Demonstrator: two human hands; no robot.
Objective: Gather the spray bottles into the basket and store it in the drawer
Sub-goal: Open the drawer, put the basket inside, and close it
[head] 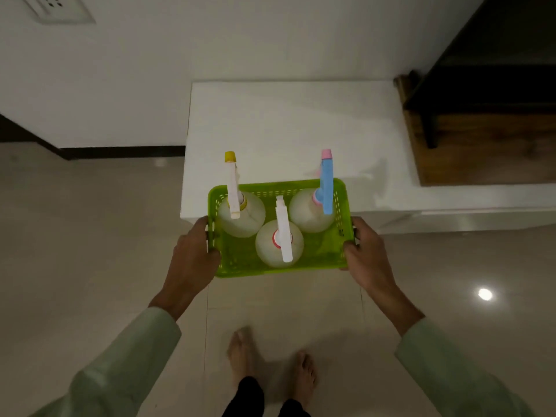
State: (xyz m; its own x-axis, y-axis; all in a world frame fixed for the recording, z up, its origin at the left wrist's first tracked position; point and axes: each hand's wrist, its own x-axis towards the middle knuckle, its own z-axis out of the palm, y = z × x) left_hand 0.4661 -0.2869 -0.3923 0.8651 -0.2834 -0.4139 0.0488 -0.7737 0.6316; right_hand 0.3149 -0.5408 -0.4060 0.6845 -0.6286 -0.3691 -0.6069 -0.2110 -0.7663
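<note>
A green perforated basket (240, 264) is held in the air over the front edge of a low white cabinet top (288, 121). My left hand (192, 254) grips its left side and my right hand (365, 257) grips its right side. Three pale round spray bottles stand upright inside. One has a white sprayer with a yellow nozzle (233, 191) at the left, one a blue sprayer with a pink nozzle (326, 182) at the right, and one an all-white sprayer (284, 233) at the front middle.
A dark wooden unit (481, 139) stands to the right of the white cabinet. Behind is a white wall with a socket plate (57, 7) at the top left. Glossy beige floor tiles lie below, with my bare feet (270, 362) near the bottom middle.
</note>
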